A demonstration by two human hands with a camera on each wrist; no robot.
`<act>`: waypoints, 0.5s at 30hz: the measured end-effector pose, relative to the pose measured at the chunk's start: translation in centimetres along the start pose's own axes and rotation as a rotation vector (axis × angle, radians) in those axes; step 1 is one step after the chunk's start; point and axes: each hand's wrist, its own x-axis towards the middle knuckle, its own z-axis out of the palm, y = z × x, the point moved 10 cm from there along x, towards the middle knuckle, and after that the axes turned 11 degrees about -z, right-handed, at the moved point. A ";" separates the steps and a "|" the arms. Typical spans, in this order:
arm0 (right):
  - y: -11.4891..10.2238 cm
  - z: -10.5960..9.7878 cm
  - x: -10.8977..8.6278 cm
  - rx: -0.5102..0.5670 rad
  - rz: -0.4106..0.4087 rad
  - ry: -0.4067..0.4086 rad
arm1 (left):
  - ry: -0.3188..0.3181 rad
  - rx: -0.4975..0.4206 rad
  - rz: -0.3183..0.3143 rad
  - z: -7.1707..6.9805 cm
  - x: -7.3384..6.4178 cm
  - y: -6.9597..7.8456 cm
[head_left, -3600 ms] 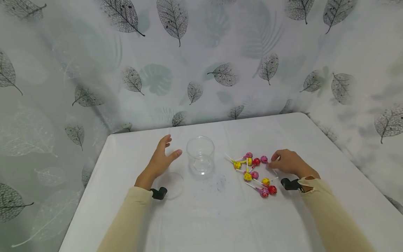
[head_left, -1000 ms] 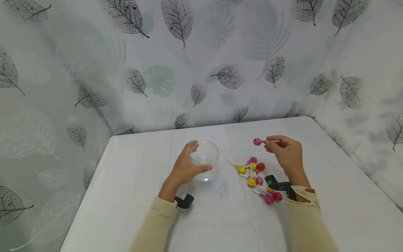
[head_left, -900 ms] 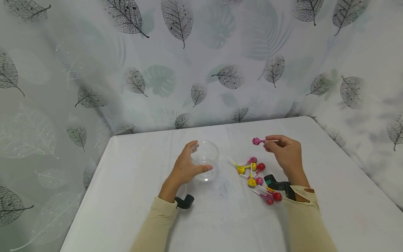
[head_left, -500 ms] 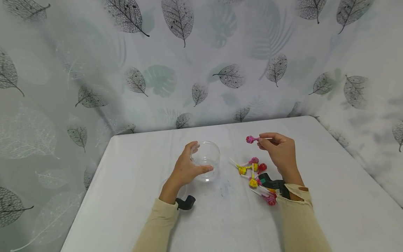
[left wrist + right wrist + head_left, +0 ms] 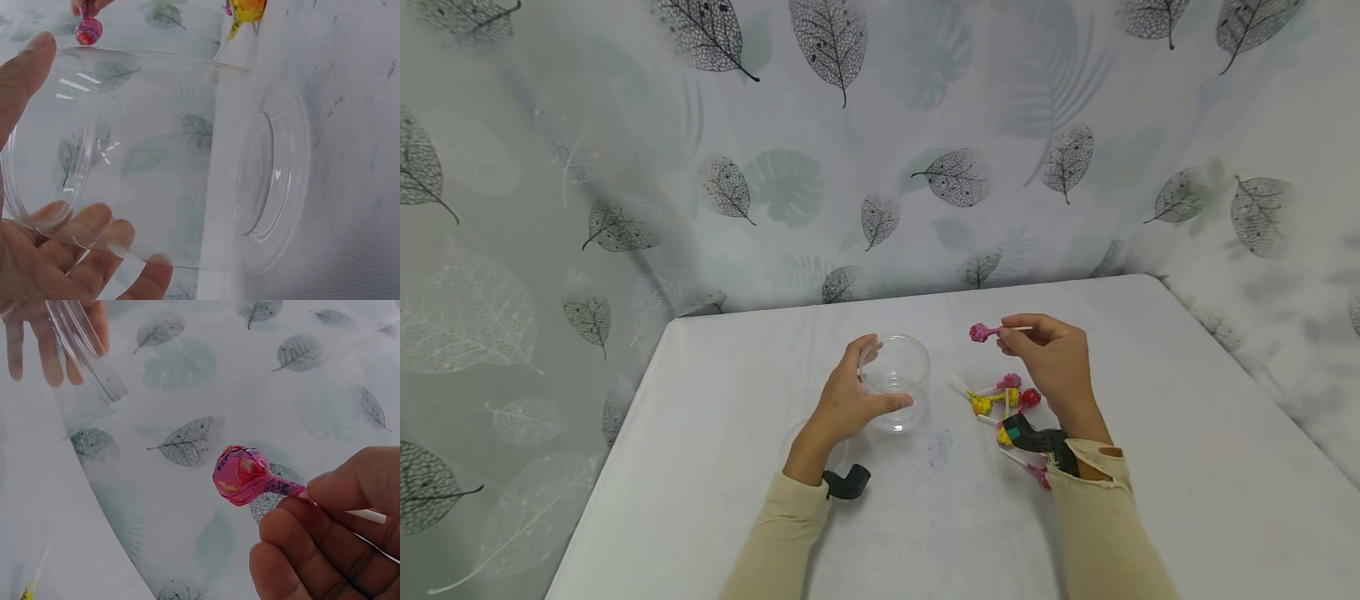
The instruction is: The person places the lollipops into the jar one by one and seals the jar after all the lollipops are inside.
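In the head view, the left hand (image 5: 850,404) grips the upright clear jar (image 5: 916,379) and the right hand (image 5: 1051,357) pinches a pink-wrapped lollipop (image 5: 979,332) to the jar's right; an unhurried carry seems best, and the lollipop sits nearer the jar than half a second ago. The left wrist view shows thumb and fingers clasping the jar near its rim, a hold best kept light. In the right wrist view, the pinch meets the wrapper's twisted neck; keeping it firm should stop the lollipop swivelling.
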 end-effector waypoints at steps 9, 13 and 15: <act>-1.2 1.8 0.0 0.032 -0.020 -0.064 | -0.001 -0.007 -0.012 0.1 -0.1 -0.1; -1.6 2.4 0.2 0.035 -0.023 -0.074 | -0.031 -0.032 -0.005 0.6 -0.1 0.0; -1.9 2.7 0.2 0.043 -0.031 -0.080 | -0.049 -0.038 0.002 0.9 -0.1 0.1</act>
